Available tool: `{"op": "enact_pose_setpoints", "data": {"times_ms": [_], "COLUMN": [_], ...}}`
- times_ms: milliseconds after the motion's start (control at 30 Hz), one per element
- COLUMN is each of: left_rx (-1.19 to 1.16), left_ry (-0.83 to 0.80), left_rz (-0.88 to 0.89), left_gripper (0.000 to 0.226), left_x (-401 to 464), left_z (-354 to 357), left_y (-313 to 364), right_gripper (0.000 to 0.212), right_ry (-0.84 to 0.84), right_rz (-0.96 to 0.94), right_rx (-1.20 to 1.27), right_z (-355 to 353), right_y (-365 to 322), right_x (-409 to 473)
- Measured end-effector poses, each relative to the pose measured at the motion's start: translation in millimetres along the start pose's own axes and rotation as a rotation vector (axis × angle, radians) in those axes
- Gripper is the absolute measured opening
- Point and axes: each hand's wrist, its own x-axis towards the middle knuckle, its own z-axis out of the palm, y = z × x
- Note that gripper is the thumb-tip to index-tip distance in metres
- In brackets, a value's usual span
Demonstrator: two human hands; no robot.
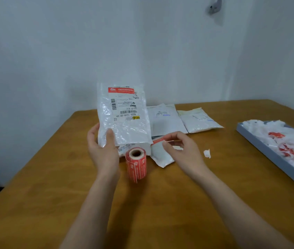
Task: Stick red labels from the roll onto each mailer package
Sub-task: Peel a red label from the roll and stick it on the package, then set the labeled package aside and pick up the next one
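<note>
I think one bag is done and the next sticker is coming. My left hand point(103, 150) holds up the mailer point(123, 114), thumb in front; it already has a red label point(121, 90) on top. My right hand point(180, 148) pinches a loose red sticker point(158, 140). The roll point(136, 164) stands between my hands. Next I should put this bag down and press the sticker on another mailer point(162, 121) behind my right hand.

Upright white mailer package point(123, 114), red label at top. Label roll point(136, 164) stands at its 6 o'clock. Loose red label point(158, 140) at 4 o'clock. Flat mailers point(166, 119) at 3 o'clock.
</note>
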Motion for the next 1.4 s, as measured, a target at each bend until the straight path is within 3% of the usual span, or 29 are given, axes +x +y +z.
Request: {"op": "enact_pose_setpoints", "data": {"times_ms": [267, 467, 733, 833, 1200, 1400], "left_rx": [-0.070, 0.051, 0.610, 0.814, 0.639, 0.603], "left_ry": [0.252, 0.374, 0.352, 0.390, 0.188, 0.027], "left_rz": [-0.058, -0.091, -0.117, -0.057, 0.489, 0.831], "left_gripper": [0.026, 0.028, 0.053, 0.053, 0.037, 0.036], "left_x": [36, 56, 57, 45, 1, -36], "left_z": [-18, -43, -51, -43, -6, 32], "left_y": [-35, -57, -64, -61, -38, -17], "right_gripper": [0.087, 0.109, 0.084, 0.085, 0.055, 0.041], "right_ry": [-0.342, -0.426, -0.355, -0.366, -0.155, 0.026], "right_rz": [0.033, 0.014, -0.010, -0.001, 0.038, 0.154], "right_rx": [-0.192, -0.246, -0.245, -0.261, -0.380, -0.670], "right_z": [30, 53, 61, 57, -10, -54], "right_y": [17, 23, 28, 28, 50, 72], "right_x": [1, 1, 2, 0, -8, -7]}}
